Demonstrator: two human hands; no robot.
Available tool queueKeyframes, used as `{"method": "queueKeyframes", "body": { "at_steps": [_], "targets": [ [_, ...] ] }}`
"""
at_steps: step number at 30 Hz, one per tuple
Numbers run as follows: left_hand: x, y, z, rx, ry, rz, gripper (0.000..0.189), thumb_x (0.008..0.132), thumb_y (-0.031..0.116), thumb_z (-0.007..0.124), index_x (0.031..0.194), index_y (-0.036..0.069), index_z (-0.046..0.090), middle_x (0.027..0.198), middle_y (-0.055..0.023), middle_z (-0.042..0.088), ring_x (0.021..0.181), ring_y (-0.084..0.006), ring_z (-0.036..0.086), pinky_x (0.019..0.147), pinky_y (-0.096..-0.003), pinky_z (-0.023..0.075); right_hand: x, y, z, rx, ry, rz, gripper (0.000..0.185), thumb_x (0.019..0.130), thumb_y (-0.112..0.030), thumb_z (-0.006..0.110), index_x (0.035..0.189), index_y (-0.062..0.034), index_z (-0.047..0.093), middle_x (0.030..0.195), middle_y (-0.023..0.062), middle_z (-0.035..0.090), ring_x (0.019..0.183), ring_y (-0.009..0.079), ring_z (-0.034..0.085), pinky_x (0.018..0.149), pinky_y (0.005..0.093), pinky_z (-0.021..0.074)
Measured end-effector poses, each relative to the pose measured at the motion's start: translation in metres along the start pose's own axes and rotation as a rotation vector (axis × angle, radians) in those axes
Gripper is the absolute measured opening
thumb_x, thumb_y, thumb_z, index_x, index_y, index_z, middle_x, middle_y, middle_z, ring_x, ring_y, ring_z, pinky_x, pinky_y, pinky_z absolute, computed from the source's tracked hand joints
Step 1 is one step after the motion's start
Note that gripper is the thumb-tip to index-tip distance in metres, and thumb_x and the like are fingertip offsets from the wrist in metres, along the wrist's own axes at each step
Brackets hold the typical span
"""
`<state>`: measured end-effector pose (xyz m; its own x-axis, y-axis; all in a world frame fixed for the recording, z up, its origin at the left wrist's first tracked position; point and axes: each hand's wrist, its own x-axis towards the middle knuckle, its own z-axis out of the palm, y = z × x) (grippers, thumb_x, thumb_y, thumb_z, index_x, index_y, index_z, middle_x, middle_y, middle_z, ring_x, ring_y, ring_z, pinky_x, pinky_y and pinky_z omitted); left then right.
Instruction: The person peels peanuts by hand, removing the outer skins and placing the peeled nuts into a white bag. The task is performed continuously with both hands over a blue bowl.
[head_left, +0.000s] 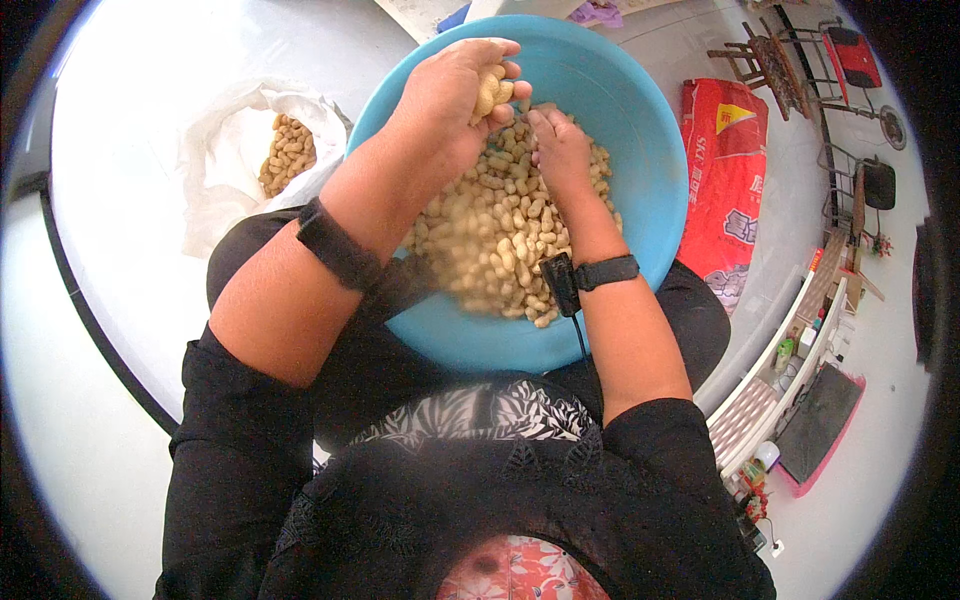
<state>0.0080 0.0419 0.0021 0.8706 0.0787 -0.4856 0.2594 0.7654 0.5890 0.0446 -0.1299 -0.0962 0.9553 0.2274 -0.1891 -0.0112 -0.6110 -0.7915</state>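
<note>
A large blue plastic basin (645, 165) stands before me, with a heap of unshelled peanuts (510, 232) in it. My left hand (461, 94), raised over the far left part of the basin, is cupped around several peanuts (491, 91). Close to its right, my right hand (561, 146) reaches down at the far edge of the heap, thumb and fingers bent. One peanut shows between the two hands near the right fingertips; whether those fingers grip it I cannot tell. A dark blurred smear covers part of the heap at the lower left.
Left of the basin, an open white woven sack (217, 176) holds more peanuts (289, 154). A red printed bag (724, 172) lies to the right. Farther right are a wooden stool (776, 67), chairs and a long low shelf (787, 352) with small items. A cable hangs from my right wrist strap (607, 271).
</note>
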Motion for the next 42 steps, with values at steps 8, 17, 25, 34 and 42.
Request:
{"method": "queueKeyframes", "body": {
  "at_steps": [8, 17, 25, 34, 42],
  "targets": [
    [0.0, 0.003, 0.0, -0.047, -0.01, 0.016, 0.025, 0.09, 0.015, 0.056, 0.109, -0.002, 0.055, 0.087, -0.0063, 0.054, 0.074, -0.0149, 0.057, 0.048, -0.019, 0.0408, -0.01, -0.014, 0.035, -0.362, -0.261, -0.366, 0.029, 0.087, -0.015, 0.052, 0.112, -0.0019, 0.057, 0.107, 0.0221, 0.06, 0.103, 0.0388, 0.056, 0.087, 0.0437, 0.0447],
    [-0.001, 0.007, 0.002, -0.041, 0.021, -0.001, 0.024, 0.09, 0.015, 0.056, 0.107, -0.002, 0.055, 0.087, -0.0068, 0.054, 0.073, -0.015, 0.057, 0.046, -0.0192, 0.0402, -0.031, -0.028, 0.054, -0.319, -0.338, -0.466, 0.027, 0.082, -0.01, 0.053, 0.105, 0.0011, 0.06, 0.109, 0.0259, 0.058, 0.092, 0.0403, 0.059, 0.081, 0.0477, 0.0487],
    [-0.002, 0.008, 0.003, -0.055, -0.007, 0.02, 0.023, 0.089, 0.014, 0.057, 0.105, -0.002, 0.056, 0.086, -0.0071, 0.054, 0.073, -0.0158, 0.057, 0.045, -0.0198, 0.0386, -0.037, -0.026, 0.021, -0.544, -0.264, -0.5, 0.033, 0.076, 0.004, 0.048, 0.108, 0.0013, 0.057, 0.093, 0.0248, 0.06, 0.092, 0.0419, 0.057, 0.078, 0.0467, 0.0461],
    [-0.001, 0.002, 0.001, -0.04, -0.019, 0.004, 0.022, 0.088, 0.016, 0.06, 0.103, 0.0, 0.057, 0.088, -0.0078, 0.055, 0.076, -0.0173, 0.059, 0.051, -0.0225, 0.0413, -0.036, -0.021, -0.001, -0.405, -0.258, -0.113, 0.021, 0.087, -0.022, 0.056, 0.095, -0.0033, 0.059, 0.09, 0.0156, 0.064, 0.087, 0.0374, 0.06, 0.076, 0.0456, 0.0465],
    [-0.001, -0.001, 0.003, 0.002, -0.007, -0.008, 0.023, 0.09, 0.017, 0.059, 0.104, 0.0, 0.057, 0.088, -0.0064, 0.055, 0.075, -0.0155, 0.058, 0.05, -0.0209, 0.0415, -0.039, -0.038, -0.019, 0.45, -0.347, 0.35, 0.015, 0.09, -0.017, 0.057, 0.098, -0.0045, 0.054, 0.081, 0.0064, 0.061, 0.061, 0.0105, 0.053, 0.045, 0.022, 0.0369]
  ]
}}
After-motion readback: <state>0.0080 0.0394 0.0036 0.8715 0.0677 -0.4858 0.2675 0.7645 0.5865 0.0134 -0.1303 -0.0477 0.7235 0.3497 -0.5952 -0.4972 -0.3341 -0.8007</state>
